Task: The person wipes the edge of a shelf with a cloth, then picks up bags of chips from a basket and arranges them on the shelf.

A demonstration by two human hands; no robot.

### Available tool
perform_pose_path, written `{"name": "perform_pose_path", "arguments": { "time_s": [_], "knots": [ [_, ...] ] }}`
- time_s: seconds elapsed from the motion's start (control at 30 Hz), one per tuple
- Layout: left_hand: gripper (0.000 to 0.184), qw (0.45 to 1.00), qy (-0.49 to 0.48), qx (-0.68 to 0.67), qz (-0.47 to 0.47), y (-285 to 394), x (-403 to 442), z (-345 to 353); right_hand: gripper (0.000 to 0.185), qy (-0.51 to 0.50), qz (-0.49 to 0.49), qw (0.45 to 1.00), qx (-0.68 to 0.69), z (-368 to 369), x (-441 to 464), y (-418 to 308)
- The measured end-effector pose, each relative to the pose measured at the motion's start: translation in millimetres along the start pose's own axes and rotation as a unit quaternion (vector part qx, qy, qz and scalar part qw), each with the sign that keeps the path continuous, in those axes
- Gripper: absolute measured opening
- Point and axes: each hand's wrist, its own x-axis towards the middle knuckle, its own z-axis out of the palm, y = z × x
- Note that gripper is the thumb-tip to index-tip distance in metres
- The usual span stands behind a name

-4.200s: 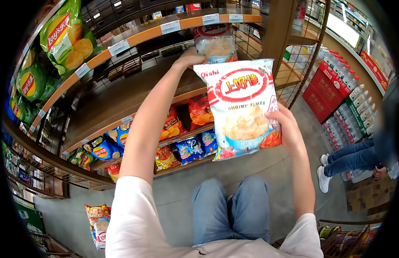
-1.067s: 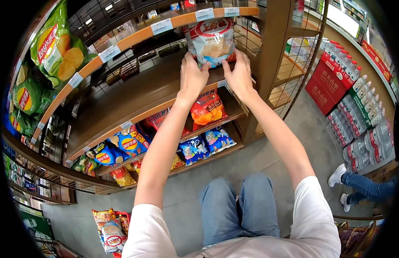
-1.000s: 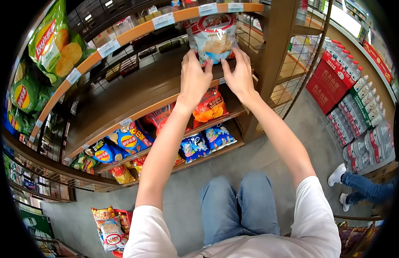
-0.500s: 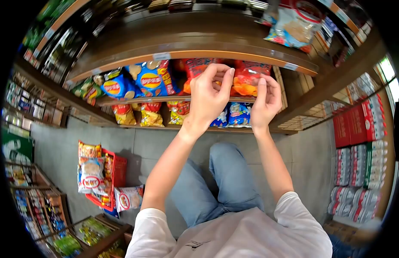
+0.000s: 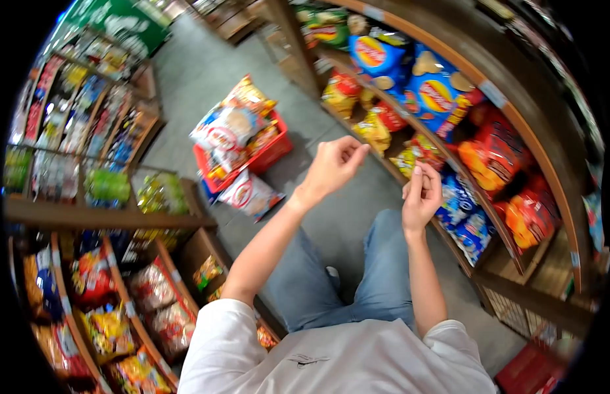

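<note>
My left hand hangs in the air over the floor, right of the red shopping basket. Its fingers are curled in and no object shows in them. My right hand is held up in front of the low snack shelf, thumb and fingers drawn together, with nothing visible between them. Chip bags fill the basket and rise above its rim. Another white chip bag leans against the basket's near side. Behind my right hand are blue snack bags and yellow-and-red snack bags.
Blue chip bags and red chip bags sit on the shelf to the right. A snack rack stands at the lower left, and a bottle rack at the upper left. Grey floor runs between them.
My view has turned left, bringing the basket nearer the middle and the shelf to the right. Both hands have come away from the shelf front. My right fingers have closed more.
</note>
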Motion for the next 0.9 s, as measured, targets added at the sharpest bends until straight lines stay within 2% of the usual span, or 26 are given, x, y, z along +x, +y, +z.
{"name": "perform_pose_path", "arguments": {
  "time_s": [0.07, 0.1, 0.13, 0.2, 0.23, 0.27, 0.33, 0.4, 0.47, 0.5, 0.53, 0.57, 0.6, 0.63, 0.67, 0.73, 0.77, 0.8, 0.83, 0.87, 0.9],
  "knots": [
    [0.025, 0.996, 0.067, 0.065, -0.018, -29.6, -25.9, -47.5, 0.011, -0.016, 0.047, 0.999, 0.014, 7.0, -11.8, 17.0],
    [0.024, 0.986, 0.097, 0.125, -0.049, -37.5, -44.6, -74.7, 0.011, -0.021, 0.077, 0.997, 0.022, 15.2, -15.2, 18.9],
    [0.023, 0.980, 0.127, 0.129, -0.078, -43.3, -66.3, -100.4, 0.011, -0.027, 0.107, 0.994, 0.028, 23.8, -17.7, 19.8],
    [0.023, 0.949, 0.208, 0.207, -0.118, -54.5, -110.0, -144.5, 0.011, -0.069, 0.125, 0.990, 0.014, 42.6, -23.9, 29.1],
    [0.023, 0.938, 0.237, 0.191, -0.165, -83.7, -132.3, -165.5, 0.010, -0.098, 0.122, 0.988, -0.007, 55.0, -23.2, 38.9],
    [0.026, 0.926, 0.248, 0.168, -0.231, -91.5, -148.2, -178.0, 0.011, -0.145, 0.115, 0.982, -0.018, 67.8, -25.5, 50.8],
    [0.030, 0.895, 0.269, 0.148, -0.325, -123.6, -173.4, -190.0, 0.016, -0.323, 0.176, 0.930, -0.003, 94.8, -27.6, 83.5],
    [0.036, 0.862, 0.315, 0.112, -0.381, -175.7, -199.8, -179.4, 0.031, -0.488, 0.248, 0.837, -0.020, 126.4, -48.8, 131.9],
    [0.051, 0.833, 0.346, 0.026, -0.431, -223.7, -219.2, -160.3, 0.051, -0.568, 0.262, 0.774, -0.099, 155.5, -79.2, 167.2],
    [0.062, 0.818, 0.347, 0.009, -0.459, -240.3, -226.2, -148.1, 0.051, -0.578, 0.268, 0.764, -0.104, 163.8, -93.9, 187.0],
    [0.072, 0.804, 0.348, -0.007, -0.482, -253.2, -228.3, -139.3, 0.062, -0.600, 0.259, 0.745, -0.132, 172.0, -108.4, 207.2],
    [0.072, 0.797, 0.357, -0.013, -0.486, -263.3, -229.8, -135.0, 0.073, -0.624, 0.249, 0.724, -0.158, 180.1, -119.5, 225.9],
    [0.080, 0.796, 0.342, 0.018, -0.499, -273.1, -233.0, -133.5, 0.073, -0.635, 0.248, 0.715, -0.159, 187.5, -125.6, 244.1],
    [0.089, 0.795, 0.324, 0.049, -0.511, -283.2, -236.4, -135.2, 0.084, -0.661, 0.258, 0.686, -0.161, 194.5, -128.2, 262.2],
    [0.089, 0.787, 0.332, 0.045, -0.518, -292.3, -241.4, -137.2, 0.094, -0.685, 0.271, 0.656, -0.162, 199.1, -132.5, 279.4],
    [0.095, 0.783, 0.361, -0.004, -0.507, -310.5, -247.8, -149.3, 0.117, -0.717, 0.290, 0.604, -0.193, 210.4, -133.7, 303.1],
    [0.085, 0.775, 0.363, -0.037, -0.515, -318.2, -249.4, -155.8, 0.119, -0.720, 0.278, 0.601, -0.209, 216.5, -134.4, 312.3],
    [0.085, 0.770, 0.368, -0.038, -0.520, -328.0, -252.5, -162.9, 0.122, -0.723, 0.266, 0.597, -0.225, 220.9, -139.0, 328.3],
    [0.077, 0.766, 0.387, -0.059, -0.510, -338.2, -252.6, -169.5, 0.123, -0.707, 0.284, 0.617, -0.196, 226.3, -145.6, 341.1],
    [0.070, 0.763, 0.405, -0.080, -0.498, -346.5, -254.4, -172.3, 0.123, -0.710, 0.283, 0.613, -0.196, 231.5, -151.9, 353.3],
    [0.061, 0.756, 0.415, -0.092, -0.497, -339.3, -246.9, -172.3, 0.121, -0.690, 0.257, 0.648, -0.192, 236.6, -157.8, 358.3]
  ]
}}
